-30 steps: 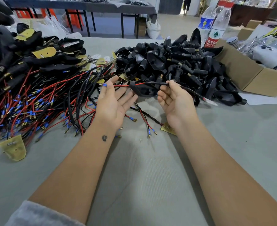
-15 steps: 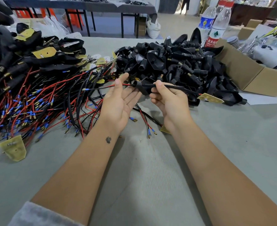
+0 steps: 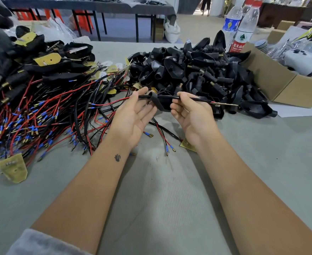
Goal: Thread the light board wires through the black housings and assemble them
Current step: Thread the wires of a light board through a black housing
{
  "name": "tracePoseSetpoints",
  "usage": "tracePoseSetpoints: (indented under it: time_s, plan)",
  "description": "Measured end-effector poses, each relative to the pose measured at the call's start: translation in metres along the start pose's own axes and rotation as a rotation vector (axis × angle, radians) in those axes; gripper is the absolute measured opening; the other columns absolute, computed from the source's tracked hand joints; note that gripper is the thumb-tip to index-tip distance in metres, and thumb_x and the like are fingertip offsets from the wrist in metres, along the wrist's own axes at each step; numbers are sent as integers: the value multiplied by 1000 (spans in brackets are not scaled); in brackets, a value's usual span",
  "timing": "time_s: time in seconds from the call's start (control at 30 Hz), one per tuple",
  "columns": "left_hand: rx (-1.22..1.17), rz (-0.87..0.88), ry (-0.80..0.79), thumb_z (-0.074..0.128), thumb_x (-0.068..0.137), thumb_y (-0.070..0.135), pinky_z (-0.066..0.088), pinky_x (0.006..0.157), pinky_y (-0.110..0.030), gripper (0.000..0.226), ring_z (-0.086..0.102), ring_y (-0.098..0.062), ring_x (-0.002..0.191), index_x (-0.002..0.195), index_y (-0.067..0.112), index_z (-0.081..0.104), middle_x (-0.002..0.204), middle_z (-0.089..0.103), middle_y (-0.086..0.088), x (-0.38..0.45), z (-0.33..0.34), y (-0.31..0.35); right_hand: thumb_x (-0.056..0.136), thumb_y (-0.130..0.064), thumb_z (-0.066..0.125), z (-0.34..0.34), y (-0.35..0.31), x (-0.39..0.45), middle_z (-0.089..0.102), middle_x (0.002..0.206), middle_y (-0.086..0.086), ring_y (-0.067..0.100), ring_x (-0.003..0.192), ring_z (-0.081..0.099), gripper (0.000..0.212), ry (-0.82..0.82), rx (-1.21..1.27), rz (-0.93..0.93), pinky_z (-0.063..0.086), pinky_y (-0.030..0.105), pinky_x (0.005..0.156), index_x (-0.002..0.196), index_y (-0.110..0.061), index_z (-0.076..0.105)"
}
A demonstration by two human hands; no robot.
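Pinching the black wire [image 3: 167, 97] either side of a black housing [image 3: 158, 103], the left hand [image 3: 133, 116] and right hand [image 3: 192, 115] hold it threaded between them, light board [image 3: 225, 104] trailing right of the right hand.

The far-right bottle [image 3: 244, 30] has a red label with white Chinese characters, 农夫山, above small Latin letters too blurred to read. Nothing else is legible.

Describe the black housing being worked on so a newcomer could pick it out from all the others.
Start at the big pile of black housings in the middle of the grey table, then look just in front of it, between the left hand and right hand. The held housing is the only one lifted off the table, with a wire running through it.
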State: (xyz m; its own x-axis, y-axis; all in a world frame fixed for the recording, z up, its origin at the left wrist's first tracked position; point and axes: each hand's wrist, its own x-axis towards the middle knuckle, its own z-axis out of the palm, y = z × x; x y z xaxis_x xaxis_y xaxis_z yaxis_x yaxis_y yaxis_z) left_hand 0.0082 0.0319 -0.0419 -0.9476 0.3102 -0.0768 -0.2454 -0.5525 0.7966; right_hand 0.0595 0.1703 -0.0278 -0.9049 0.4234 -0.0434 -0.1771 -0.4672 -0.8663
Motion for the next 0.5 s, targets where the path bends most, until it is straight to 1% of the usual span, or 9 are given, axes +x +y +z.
tracePoseSetpoints:
  time_s: [0.1,0.17,0.23,0.3,0.4,0.5]
  plan:
    - [-34,-1,-8,29,108,32,59,81,-29,37,71,-17,99,113,18,62,111,72,-7,0,-1,1,96,-8,57,0,0,0,68,72,4,12,63,62,11,-30,-40,19,55,20,62,90,-8,66]
    - [-86,34,2,24,107,37,59,80,-32,40,72,-19,97,109,20,60,107,73,-6,0,-1,2,96,-11,57,0,-1,0,67,75,3,11,63,61,10,-69,7,84,55,20,62,92,-9,66]
    - [-149,73,26,20,107,40,60,80,-36,42,71,-23,99,106,21,57,109,73,-8,1,-3,5,95,-14,59,-1,-2,0,68,76,3,11,64,63,9,-100,72,169,56,21,65,92,-8,64]
    - [-202,105,54,19,106,41,60,80,-38,42,71,-27,100,104,19,55,109,72,-11,2,-6,9,95,-18,61,-4,-4,1,68,73,4,12,63,64,13,-105,104,223,57,21,66,94,-5,64]
    - [-273,122,87,18,106,42,60,79,-40,43,70,-30,103,98,18,54,107,73,-11,2,-11,12,96,-29,59,-7,-5,2,64,70,5,13,61,63,30,-39,159,259,56,23,60,100,0,65]
    - [-314,117,102,17,105,44,60,78,-42,45,69,-31,106,94,18,52,106,74,-9,1,-11,14,97,-38,56,-9,-6,4,61,71,7,15,59,61,39,73,215,260,54,24,54,96,0,64]
